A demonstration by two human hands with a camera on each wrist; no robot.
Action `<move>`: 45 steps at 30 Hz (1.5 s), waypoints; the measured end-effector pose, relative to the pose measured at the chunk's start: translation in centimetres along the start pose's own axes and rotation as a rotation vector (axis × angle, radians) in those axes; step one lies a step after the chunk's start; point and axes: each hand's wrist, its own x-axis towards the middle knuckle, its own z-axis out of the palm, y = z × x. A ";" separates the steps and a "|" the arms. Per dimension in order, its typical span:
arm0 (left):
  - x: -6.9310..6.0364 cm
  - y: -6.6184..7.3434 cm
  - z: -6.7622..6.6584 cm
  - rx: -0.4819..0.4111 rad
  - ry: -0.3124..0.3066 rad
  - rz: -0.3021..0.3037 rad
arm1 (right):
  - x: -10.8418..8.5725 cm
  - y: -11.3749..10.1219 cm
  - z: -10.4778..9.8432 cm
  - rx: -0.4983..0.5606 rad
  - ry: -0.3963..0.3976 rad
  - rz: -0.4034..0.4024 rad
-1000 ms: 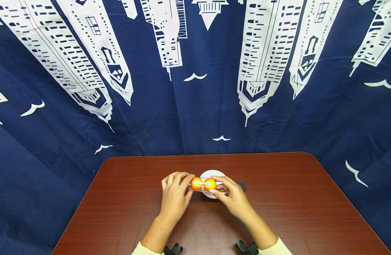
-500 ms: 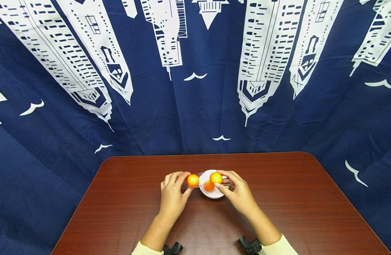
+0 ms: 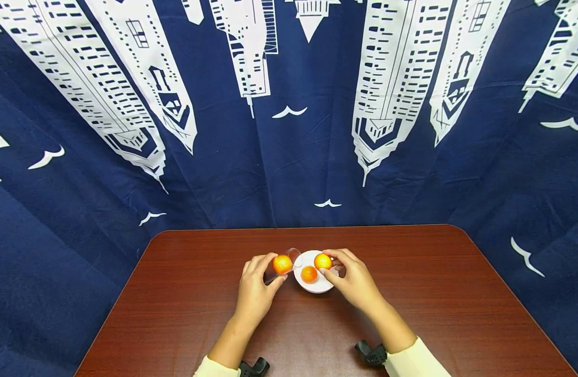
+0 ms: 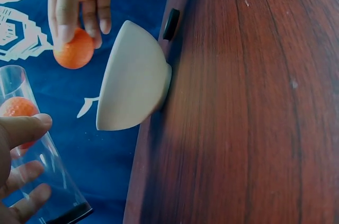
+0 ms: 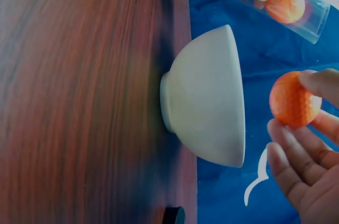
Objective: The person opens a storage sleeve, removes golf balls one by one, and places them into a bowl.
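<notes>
Orange balls (image 3: 309, 274) | 1 in bowl (image 4: 135, 81) | left fingers (image 3: 257, 266) grip tube (image 4: 63, 181) holding 1 | right fingers (image 5: 296, 151) pinch 1

We find no text, label, brand, number or sign that we can read in the head view or in either of the two wrist views.

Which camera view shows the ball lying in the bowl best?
The head view: it looks down into the white bowl, so the orange ball inside shows whole. Both wrist views see the bowl from the side, and it hides that ball.
</notes>
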 end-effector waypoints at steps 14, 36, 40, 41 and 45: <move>-0.1 -0.4 0.1 -0.056 -0.026 -0.074 | 0.4 0.1 0.2 -0.291 -0.109 0.035; 0.3 -0.6 -0.4 -0.104 -0.009 -0.124 | 1.7 0.1 0.9 -0.544 -0.226 -0.040; 0.3 -0.6 -0.4 -0.105 -0.004 -0.118 | 1.8 -0.1 1.0 -0.558 -0.245 -0.032; 0.3 -0.7 -0.4 -0.103 -0.003 -0.116 | 1.9 -0.2 1.0 -0.562 -0.249 -0.027; 0.3 -0.7 -0.5 -0.101 -0.002 -0.110 | 1.9 -0.3 1.0 -0.575 -0.256 -0.017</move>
